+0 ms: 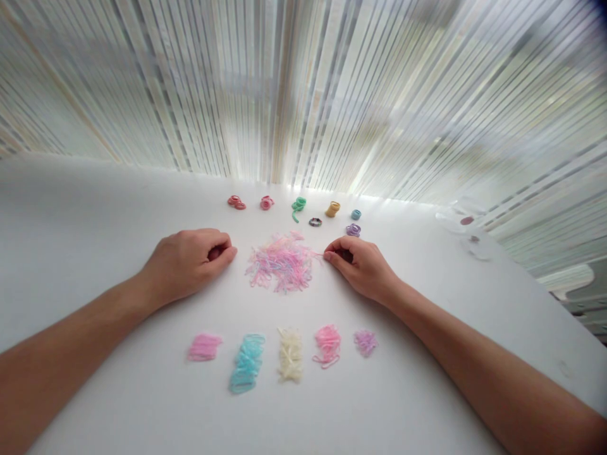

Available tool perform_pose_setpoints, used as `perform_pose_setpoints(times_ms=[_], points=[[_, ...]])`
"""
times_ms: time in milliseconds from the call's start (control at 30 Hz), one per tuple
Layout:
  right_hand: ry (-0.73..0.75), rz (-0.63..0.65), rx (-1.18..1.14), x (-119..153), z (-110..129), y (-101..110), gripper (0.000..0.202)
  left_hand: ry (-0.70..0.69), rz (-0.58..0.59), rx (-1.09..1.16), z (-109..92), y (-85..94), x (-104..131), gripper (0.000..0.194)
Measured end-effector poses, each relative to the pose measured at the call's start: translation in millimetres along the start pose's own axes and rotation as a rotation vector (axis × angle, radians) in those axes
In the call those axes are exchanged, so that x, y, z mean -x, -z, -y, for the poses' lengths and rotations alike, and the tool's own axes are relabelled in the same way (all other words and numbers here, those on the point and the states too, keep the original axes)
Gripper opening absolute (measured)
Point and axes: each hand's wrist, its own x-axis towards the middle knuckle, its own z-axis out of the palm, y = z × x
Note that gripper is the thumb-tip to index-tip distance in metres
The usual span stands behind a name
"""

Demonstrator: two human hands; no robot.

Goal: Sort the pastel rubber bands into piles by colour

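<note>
A loose heap of mixed pink, lilac and pale blue rubber bands (283,264) lies on the white table between my hands. My right hand (359,265) is at the heap's right side, thumb and forefinger pinching a thin pink rubber band (318,254) that stretches out from it. To the left of the heap, my left hand (194,262) rests on the table with its fingers curled and thumb against the forefinger; anything inside is hidden. Nearer to me lie sorted bands: pink bands (204,347), blue bands (247,363), cream bands (289,356), brighter pink bands (327,345) and lilac bands (365,343).
Along the back lie small coils: red (236,202), pink (267,202), green (298,205), yellow (332,209), blue (356,215) and purple (353,230). A dark beaded ring (315,222) is among them. Clear plastic pieces (467,220) sit at the right. A string curtain (284,95) hangs behind the table.
</note>
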Motion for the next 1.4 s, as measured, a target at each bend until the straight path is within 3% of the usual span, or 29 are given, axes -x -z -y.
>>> perform_pose_setpoints(times_ms=[133, 300, 500, 600, 833, 1000, 1200, 1400], points=[[-0.001, -0.022, -0.008, 1.1, -2.3, -2.0, 0.015, -0.007, -0.009, -0.004, 0.4, 0.2, 0.0, 0.038], [-0.086, -0.019, -0.187, 6.1, 8.5, 8.4, 0.021, -0.012, -0.013, 0.001, 1.3, 0.2, 0.2, 0.038], [0.104, 0.393, -0.267, 16.1, 36.4, 25.9, 0.017, -0.008, -0.008, 0.012, 0.3, -1.3, 0.4, 0.036], [0.151, 0.476, -0.229, 18.4, 41.3, 27.5, 0.015, -0.01, -0.022, 0.014, -0.2, -1.6, 0.7, 0.034], [0.277, 0.503, -0.126, 15.8, 42.1, 29.7, 0.012, 0.002, -0.016, -0.004, 0.0, -2.3, 0.8, 0.036], [0.235, 0.548, -0.157, 14.5, 41.5, 34.9, 0.004, -0.001, -0.031, -0.004, 0.0, -2.2, -0.2, 0.037], [0.19, 0.576, -0.208, 13.5, 37.3, 35.3, 0.009, -0.01, -0.038, -0.005, 1.6, -2.5, -1.3, 0.037], [0.231, 0.559, -0.212, 12.9, 36.5, 31.3, 0.01, -0.017, -0.048, -0.031, -0.3, -0.8, 0.2, 0.038]])
